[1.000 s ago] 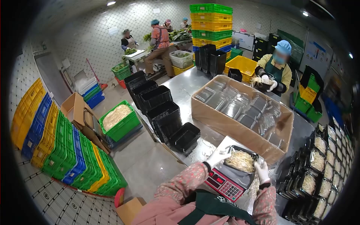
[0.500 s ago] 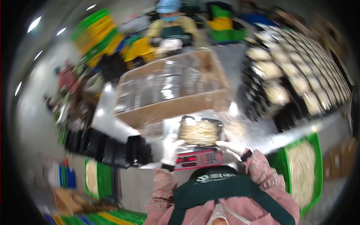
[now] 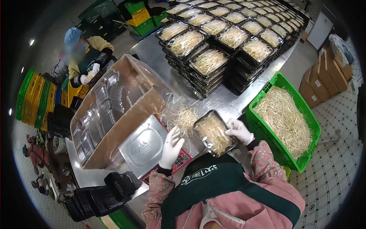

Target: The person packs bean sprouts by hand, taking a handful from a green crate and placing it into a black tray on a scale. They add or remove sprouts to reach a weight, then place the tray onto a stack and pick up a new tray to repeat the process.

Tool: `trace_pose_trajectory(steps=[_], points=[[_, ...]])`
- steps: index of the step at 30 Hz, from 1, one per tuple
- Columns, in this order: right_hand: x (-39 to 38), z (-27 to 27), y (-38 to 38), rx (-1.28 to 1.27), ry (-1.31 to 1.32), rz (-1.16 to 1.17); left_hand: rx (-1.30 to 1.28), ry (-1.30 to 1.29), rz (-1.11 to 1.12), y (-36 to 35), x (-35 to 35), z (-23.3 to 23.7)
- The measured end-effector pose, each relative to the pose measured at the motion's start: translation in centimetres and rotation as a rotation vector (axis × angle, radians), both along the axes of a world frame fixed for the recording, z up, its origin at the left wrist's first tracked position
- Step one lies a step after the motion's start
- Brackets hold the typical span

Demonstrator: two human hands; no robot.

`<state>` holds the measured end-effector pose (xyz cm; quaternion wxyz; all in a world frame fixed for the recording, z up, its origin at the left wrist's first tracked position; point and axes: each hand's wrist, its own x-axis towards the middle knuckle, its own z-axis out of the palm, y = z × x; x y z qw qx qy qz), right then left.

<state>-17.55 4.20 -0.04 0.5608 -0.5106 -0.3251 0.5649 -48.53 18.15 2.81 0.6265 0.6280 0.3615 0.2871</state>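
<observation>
White gloves cover both of my hands. My right hand [image 3: 239, 131] grips the right side of a black tray of bean sprouts [image 3: 214, 133] with a clear lid, held tilted in front of my apron. My left hand [image 3: 171, 148] is off the tray, fingers spread, above the red-framed scale [image 3: 182, 160]. The scale's bare metal plate [image 3: 143, 143] lies to the left of that hand. A loose heap of bean sprouts [image 3: 185, 119] sits on the table just beyond the tray.
A cardboard box [image 3: 126, 131] of clear lids stands at left. Stacked filled trays [image 3: 207, 61] cover the far table [image 3: 244, 95]. At right is a green crate [image 3: 309, 110] of sprouts. Empty black trays [image 3: 101, 194] lie at lower left. A co-worker [image 3: 89, 57] stands across the table.
The sprout tray has come off the scale toward the right in my right hand. My left hand has let go of it. The view has turned right.
</observation>
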Motion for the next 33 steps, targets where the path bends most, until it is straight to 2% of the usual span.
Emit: trace_pose_trajectory(steps=[2,4,6,8,11,14,17,18,20,22,23,24,26,27,29,31,32,33], points=[[3.6,1.3,-1.6,0.104,-0.126,-0.189,0.351,0.171,-0.108,0.2,3.5,-0.5],[6.7,3.4,-3.5,0.093,-0.168,-0.399,0.612,0.206,-0.265,0.2,8.3,-2.1],[9.0,4.9,-5.5,0.164,-0.181,-0.6,0.767,0.211,-0.388,-0.9,13.7,-4.4],[9.3,6.8,-6.8,0.217,-0.127,-0.745,0.815,0.264,-0.453,-2.2,19.0,-5.8],[8.2,8.8,-7.3,0.318,0.022,-0.878,0.903,0.242,-0.543,-2.7,26.2,-10.4],[7.4,8.4,-7.1,0.314,0.149,-0.887,0.962,0.322,-0.628,-1.7,31.3,-13.7],[7.3,6.5,-6.6,0.235,0.136,-0.852,1.098,0.68,-0.779,1.1,32.3,-15.7],[8.0,3.2,-7.8,0.154,0.101,-0.838,1.044,0.671,-0.772,2.6,31.3,-15.6],[6.5,4.7,-5.5,0.113,0.201,-0.832,1.063,0.647,-0.575,4.3,29.4,-17.8],[5.6,-0.6,-4.1,0.082,0.21,-0.724,0.941,0.753,-0.193,7.5,23.0,-18.4],[5.3,-1.2,-3.6,-0.031,0.277,-0.659,0.934,0.86,-0.13,8.2,20.6,-18.1],[4.4,-3.4,-1.6,0.053,0.298,-0.745,0.923,0.963,-0.068,8.6,18.6,-17.8],[3.6,-4.6,1.2,-0.035,0.318,-0.715,0.885,1.095,-0.027,9.5,15.7,-17.5],[3.4,-6.5,2.4,-0.041,0.326,-0.724,0.818,1.199,-0.06,9.6,15.2,-15.4],[3.3,-9.3,5.1,-0.01,0.336,-0.754,0.799,0.984,0.028,9.3,14.5,-12.7],[3.6,-14.9,7.1,0.015,0.243,-0.798,0.765,0.788,0.098,8.6,13.7,-9.8],[4.0,-16.1,7.9,0.014,0.241,-0.821,0.7,0.731,0.12,8.1,13.4,-7.5],[4.0,-14.3,8.8,-0.026,0.299,-0.826,0.667,0.57,0.149,8.0,12.5,-6.4]])
